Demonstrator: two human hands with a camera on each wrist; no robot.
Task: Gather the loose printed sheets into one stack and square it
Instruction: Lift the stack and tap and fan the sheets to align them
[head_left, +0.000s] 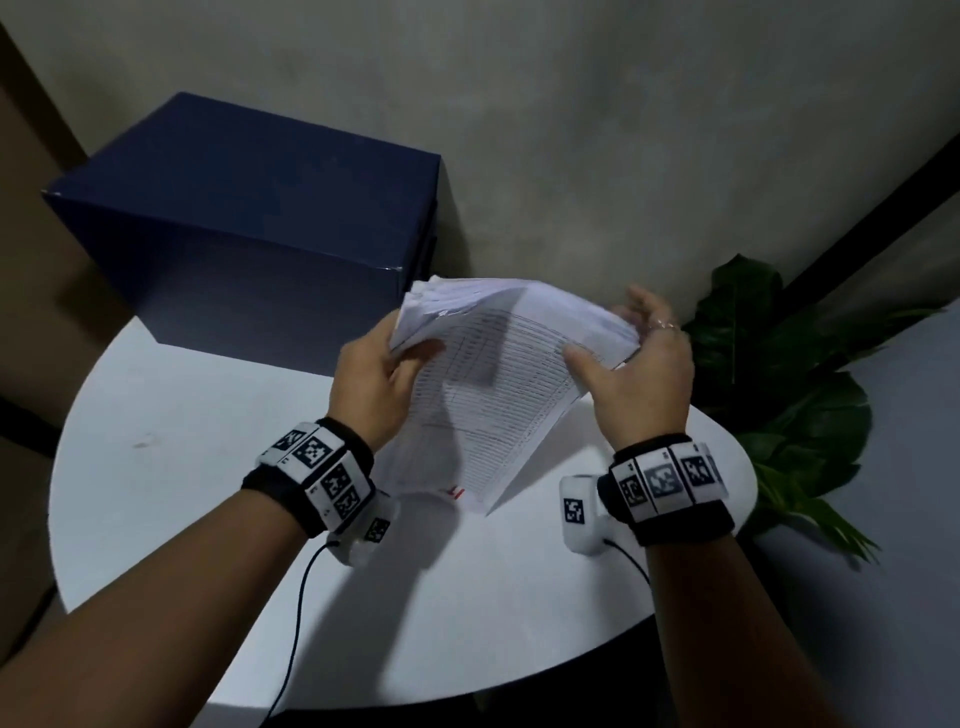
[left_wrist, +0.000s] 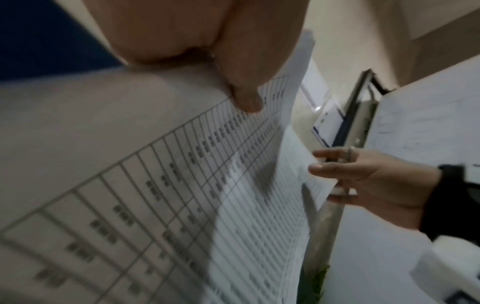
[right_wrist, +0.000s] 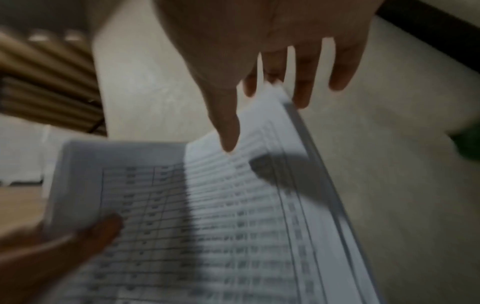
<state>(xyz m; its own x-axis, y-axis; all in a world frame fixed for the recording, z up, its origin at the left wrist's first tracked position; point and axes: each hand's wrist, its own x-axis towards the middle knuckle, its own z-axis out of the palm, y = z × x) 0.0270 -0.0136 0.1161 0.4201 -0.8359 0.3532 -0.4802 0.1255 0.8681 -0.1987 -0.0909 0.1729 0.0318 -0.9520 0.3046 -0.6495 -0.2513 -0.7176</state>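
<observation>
Grey plastered wall backs a round white surface (head_left: 208, 519), with a dark blue box (head_left: 249, 218) at its far side and a leafy plant (head_left: 779, 374) off to the right. Held up above the middle of the surface is the stack of printed sheets (head_left: 493, 384), tilted with its top edge away from the person and its lower corner hanging free, not resting on anything as far as the head view shows. No other loose sheets show on the surface, so the gathering looks done.

The left hand (head_left: 379, 379) grips the left edge of the stack, thumb (left_wrist: 244, 90) pressed on the printed table of the top page and the fingers behind. The right hand (head_left: 639, 364) is at the right edge with its fingers (right_wrist: 303, 82) spread and nearly straight; the thumb lies on the top page and the fingers reach behind the edge, more a loose cradle than a firm pinch. Both wrist views are blurred.

What seems left is the squaring. The top edges of the sheets are fanned and stepped near the box, and along the right side the page edges show as separate offset lines instead of one flush face. My read is that the stack needs to be stood on an edge and tapped on the surface, then turned and tapped again, before it counts as square
</observation>
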